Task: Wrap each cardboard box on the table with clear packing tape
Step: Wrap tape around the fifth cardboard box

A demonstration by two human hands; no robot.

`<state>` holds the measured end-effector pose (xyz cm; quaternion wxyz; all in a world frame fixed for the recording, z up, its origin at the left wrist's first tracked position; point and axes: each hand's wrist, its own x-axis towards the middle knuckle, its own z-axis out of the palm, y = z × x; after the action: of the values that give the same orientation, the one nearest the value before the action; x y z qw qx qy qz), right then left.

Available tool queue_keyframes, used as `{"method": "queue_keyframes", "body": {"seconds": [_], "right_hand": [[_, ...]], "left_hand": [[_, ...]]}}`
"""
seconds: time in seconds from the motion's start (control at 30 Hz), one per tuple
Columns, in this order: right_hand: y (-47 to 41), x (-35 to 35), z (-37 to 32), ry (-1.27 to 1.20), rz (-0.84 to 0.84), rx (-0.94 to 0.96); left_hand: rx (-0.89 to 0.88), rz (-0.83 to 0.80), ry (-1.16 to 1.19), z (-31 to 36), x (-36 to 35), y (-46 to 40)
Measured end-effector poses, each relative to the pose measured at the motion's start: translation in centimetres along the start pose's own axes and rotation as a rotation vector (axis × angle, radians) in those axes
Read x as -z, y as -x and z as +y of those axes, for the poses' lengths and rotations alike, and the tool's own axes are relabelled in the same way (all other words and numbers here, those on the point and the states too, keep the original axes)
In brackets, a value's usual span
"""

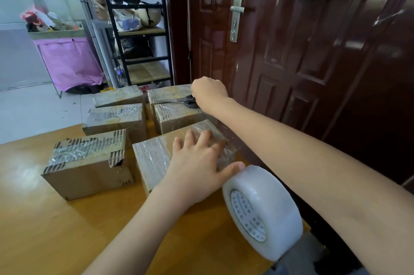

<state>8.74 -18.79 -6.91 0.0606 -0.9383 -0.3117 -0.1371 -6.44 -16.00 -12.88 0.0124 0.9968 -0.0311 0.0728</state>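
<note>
Right hand point(207, 91): fingers curled under, hidden behind its own back. It sits at the handles of the scissors point(179, 100), covering most of them; whether fingers pass through the loops cannot be told.

Left hand point(197, 162) covers the middle of the near box point(152, 156); the box top beneath the palm is unseen.

Tape roll point(262, 212): the strand joining roll and box, if any, is not distinguishable; the thumb hides that spot.

Far boxes point(118, 95) partly blocked by nearer ones.

Surface point(44, 230) cut off at the bottom and left edges. Both forearms run out of frame.

Shelf point(139, 17) contents too blurred to identify.
</note>
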Motion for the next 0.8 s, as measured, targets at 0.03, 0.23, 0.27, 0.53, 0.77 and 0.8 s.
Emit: {"method": "queue_keyframes", "body": {"seconds": [0.03,0.23,0.27,0.53,0.77,0.8], "right_hand": [[0.8,0.7,0.0,-0.042,0.018,-0.01],[8.1,5.2,1.2,-0.413,-0.089,-0.164],[9.9,5.5,1.4,-0.429,-0.145,-0.202],[16.9,3.2,1.8,-0.6,-0.361,-0.471],[16.4,3.0,2.2,-0.654,-0.401,-0.54],[16.4,3.1,2.3,-0.657,-0.407,-0.53]], "left_hand": [[0.001,0.002,-0.001,0.0,0.0,0.0],[0.01,0.001,0.015,0.1,0.0,0.1],[0.01,-0.004,0.014,0.1,0.1,0.1],[0.015,0.022,0.016,0.4,0.3,0.4],[0.045,0.041,0.034,0.4,0.3,0.3],[0.049,0.048,0.045,0.5,0.4,0.3]]}}
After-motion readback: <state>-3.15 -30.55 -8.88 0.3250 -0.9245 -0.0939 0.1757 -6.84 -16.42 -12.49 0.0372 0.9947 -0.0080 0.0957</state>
